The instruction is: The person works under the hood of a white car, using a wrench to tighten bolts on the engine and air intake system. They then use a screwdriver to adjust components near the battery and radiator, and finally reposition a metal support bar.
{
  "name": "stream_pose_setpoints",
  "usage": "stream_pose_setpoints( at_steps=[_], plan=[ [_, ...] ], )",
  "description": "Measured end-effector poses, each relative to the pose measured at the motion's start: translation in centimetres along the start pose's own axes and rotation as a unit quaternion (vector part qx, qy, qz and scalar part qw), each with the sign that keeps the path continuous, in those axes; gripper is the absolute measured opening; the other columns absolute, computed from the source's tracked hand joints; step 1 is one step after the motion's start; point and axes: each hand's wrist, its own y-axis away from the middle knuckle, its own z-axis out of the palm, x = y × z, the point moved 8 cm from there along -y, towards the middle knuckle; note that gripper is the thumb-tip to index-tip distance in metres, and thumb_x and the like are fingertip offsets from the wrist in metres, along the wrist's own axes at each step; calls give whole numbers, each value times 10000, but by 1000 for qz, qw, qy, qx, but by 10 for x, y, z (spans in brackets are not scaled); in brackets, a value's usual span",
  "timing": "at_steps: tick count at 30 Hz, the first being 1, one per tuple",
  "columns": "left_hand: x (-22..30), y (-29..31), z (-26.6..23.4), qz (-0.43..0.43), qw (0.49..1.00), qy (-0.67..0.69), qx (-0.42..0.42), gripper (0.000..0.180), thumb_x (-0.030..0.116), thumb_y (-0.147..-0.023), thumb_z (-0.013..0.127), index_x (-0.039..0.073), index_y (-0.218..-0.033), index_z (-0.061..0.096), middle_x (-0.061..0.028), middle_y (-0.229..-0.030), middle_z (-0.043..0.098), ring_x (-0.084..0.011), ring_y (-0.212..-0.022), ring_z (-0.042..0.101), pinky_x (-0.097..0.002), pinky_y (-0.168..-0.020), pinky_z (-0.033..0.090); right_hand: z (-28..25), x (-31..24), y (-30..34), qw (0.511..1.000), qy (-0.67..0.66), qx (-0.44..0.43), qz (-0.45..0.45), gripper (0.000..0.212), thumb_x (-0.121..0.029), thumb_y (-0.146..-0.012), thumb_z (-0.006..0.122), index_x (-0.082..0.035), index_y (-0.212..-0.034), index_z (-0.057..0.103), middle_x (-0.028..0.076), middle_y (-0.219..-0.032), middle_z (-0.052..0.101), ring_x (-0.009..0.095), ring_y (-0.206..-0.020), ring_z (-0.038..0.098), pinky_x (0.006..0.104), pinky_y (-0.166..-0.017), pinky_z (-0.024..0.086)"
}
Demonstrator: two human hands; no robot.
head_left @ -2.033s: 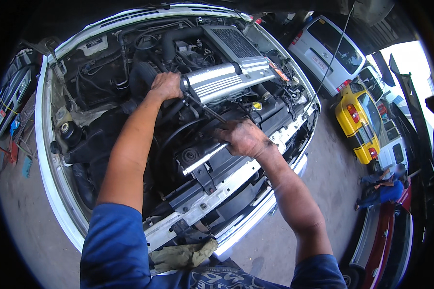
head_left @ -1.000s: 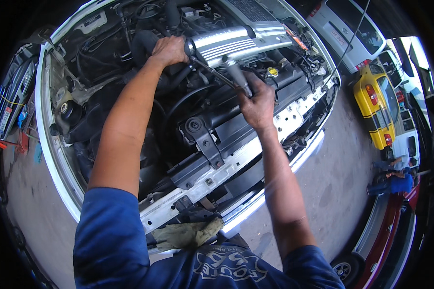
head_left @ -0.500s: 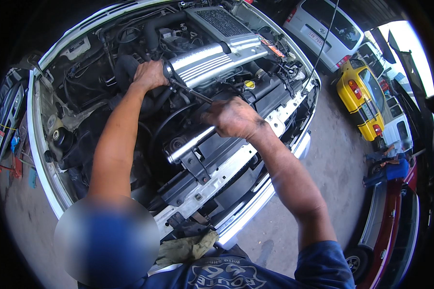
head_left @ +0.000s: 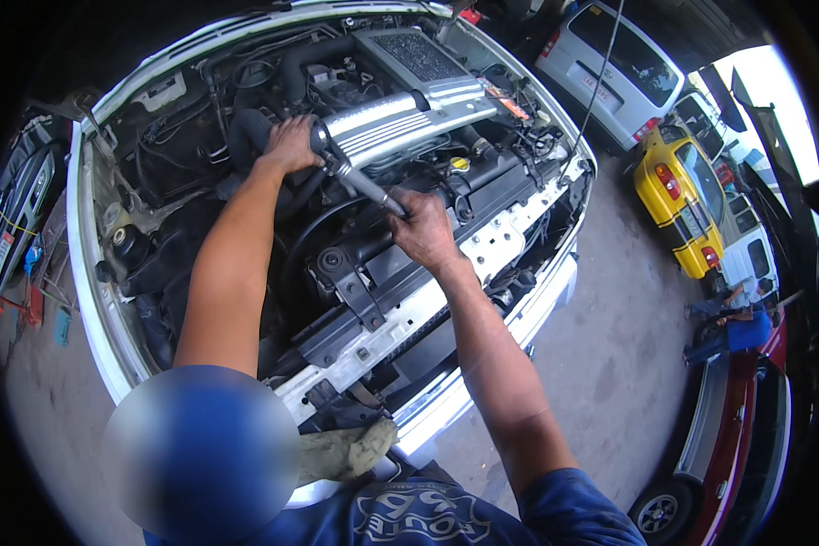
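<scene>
My right hand (head_left: 428, 232) is closed round the near end of a long grey rod-shaped metal tool (head_left: 364, 187). The tool slants up and left across the engine bay, its far end by a round metal collar (head_left: 318, 136) on the silver ribbed intercooler pipe (head_left: 382, 127). My left hand (head_left: 291, 146) is bent over the parts beside that collar, next to a thick black hose (head_left: 250, 132). Its fingers look curled, and what lies under them is hidden. Below the tool runs the black top of the radiator (head_left: 373, 273) with a bolted bracket (head_left: 359, 296).
A white front crossmember (head_left: 409, 323) edges the bay before me. A grey-green cloth (head_left: 350, 450) lies by my waist. A thin prop rod (head_left: 601, 86) rises at the right. Beyond stand a yellow car (head_left: 678, 196), a silver van (head_left: 610, 73) and a person in blue (head_left: 746, 328).
My right hand has shifted down and turned with the tool. A bright silver bar seen below that hand earlier no longer shows. My left hand stays by the collar.
</scene>
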Motion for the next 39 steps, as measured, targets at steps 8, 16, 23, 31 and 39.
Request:
stream_pose_setpoints(
  at_steps=[8, 16, 23, 31, 39],
  plan=[
    [82, 153, -64, 145, 965, 179, 124, 869, 300, -792, 837, 146, -1534, 411, -169, -1571, 405, -357, -1470, 359, -477, -1232, 264, -115, -4, 64, 935, -279, 145, 164, 181, -144, -927, 718, -2, -1038, 703, 87, -748, 663, 186, -623, 640, 339, -522, 494],
    [246, 215, -128, 222, 957, 187, 16, 498, 329, -974, 690, 62, -1379, 578, -209, -1251, 672, -316, -1173, 649, -410, -1026, 503, -208, -41, 42, 773, -620, 46, 128, 320, -326, -1051, 528, -28, -1096, 633, 8, -766, 604, 144, -676, 615, 295, -449, 363],
    [293, 249, -108, 48, 951, 306, 28, 404, 286, -1003, 670, -15, -1268, 620, -129, -855, 666, -163, -800, 628, -373, -765, 529, -239, -41, 38, 825, -558, -88, 21, 272, -269, -1022, 577, -38, -1120, 680, 69, -867, 727, 184, -740, 694, 352, -545, 528],
    [385, 226, -156, 163, 849, 354, 358, 478, 501, -1032, 565, 49, -1145, 670, -48, -659, 560, -161, -633, 553, -360, -630, 469, -323, -28, -15, 807, -584, -62, -57, 372, -17, -956, 565, 20, -1326, 562, 120, -1013, 694, 203, -824, 683, 309, -775, 586],
    [401, 143, -147, 213, 718, 549, 371, 349, 416, -1009, 648, 85, -1101, 710, 51, -664, 539, -13, -572, 470, -195, -491, 339, -409, 4, 2, 971, 87, 78, -209, 299, -91, -823, 709, -29, -1115, 734, 207, -969, 726, 344, -918, 703, 406, -846, 544]
  ],
)
